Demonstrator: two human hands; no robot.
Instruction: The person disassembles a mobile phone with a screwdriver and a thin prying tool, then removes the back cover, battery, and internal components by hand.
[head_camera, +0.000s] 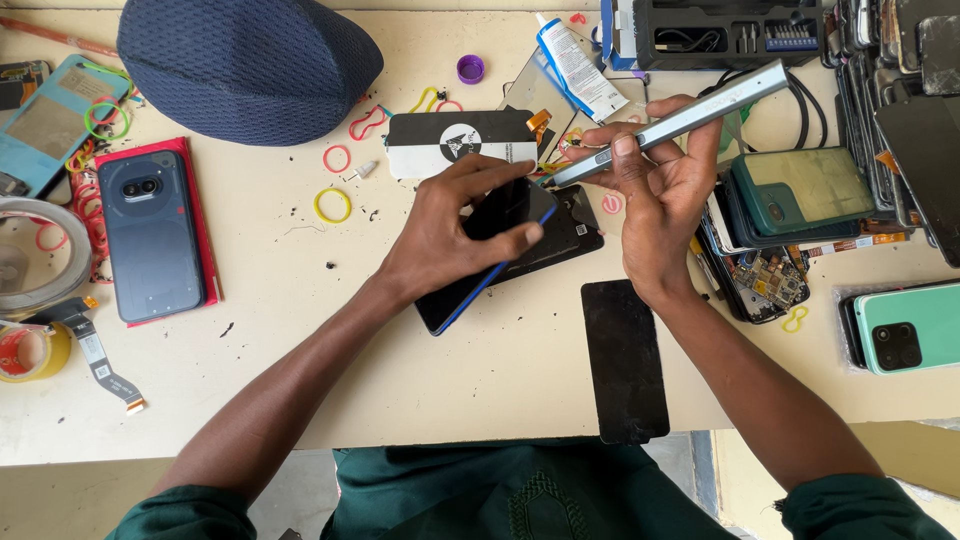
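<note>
My left hand (455, 225) grips a black phone with a blue edge (478, 268), tilted on the cream table (300, 340), fingers spread over its dark screen. Under it lies a black back cover (570, 232). My right hand (660, 190) holds a slim grey phone (690, 115) edge-on, raised above the table, thumb pressed near its lower end. A loose black screen panel (625, 360) lies near the table's front edge, below my right wrist.
A navy cap (250, 60) sits at the back left. A dark blue phone on a red case (150, 235) lies left, beside tape rolls (40, 260). A glue tube (575, 65), tool tray (730, 35), stacked phones (800, 190), a green phone (915, 325) and rubber bands surround.
</note>
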